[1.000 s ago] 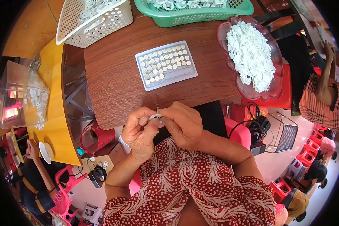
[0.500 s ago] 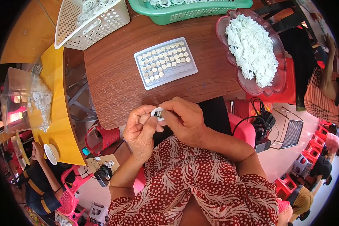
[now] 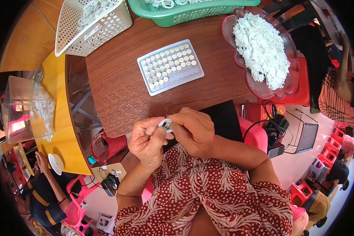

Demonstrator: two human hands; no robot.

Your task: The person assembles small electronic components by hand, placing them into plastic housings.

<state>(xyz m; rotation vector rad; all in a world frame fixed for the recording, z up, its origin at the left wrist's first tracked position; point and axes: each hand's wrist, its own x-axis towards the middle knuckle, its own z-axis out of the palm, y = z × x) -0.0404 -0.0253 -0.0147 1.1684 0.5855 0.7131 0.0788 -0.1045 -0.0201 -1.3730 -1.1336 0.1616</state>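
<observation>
Left hand (image 3: 147, 138), right hand (image 3: 194, 132) — pinching white disc (image 3: 166, 124)

The small white piece (image 3: 161, 123) looks like smooth plastic, with a dark, glinting inset whose material is too small to tell. The tabletop (image 3: 110, 88) shows brown wood grain under a low sheen, streaked with pale reflections. The shallow tray (image 3: 200, 73) is thin, translucent plastic, smooth and faintly glossy; the discs (image 3: 165, 63) in it look pale and matt, perhaps metal. The white basket (image 3: 106, 37) and green basket (image 3: 161, 20) are perforated plastic — the green one shinier. The scalloped bowl (image 3: 293, 72) is glossy, see-through reddish plastic or glass, heaped with white, plastic-looking strips (image 3: 261, 51). The patterned garment (image 3: 220, 188) is soft, matt cloth, creased into folds.
</observation>
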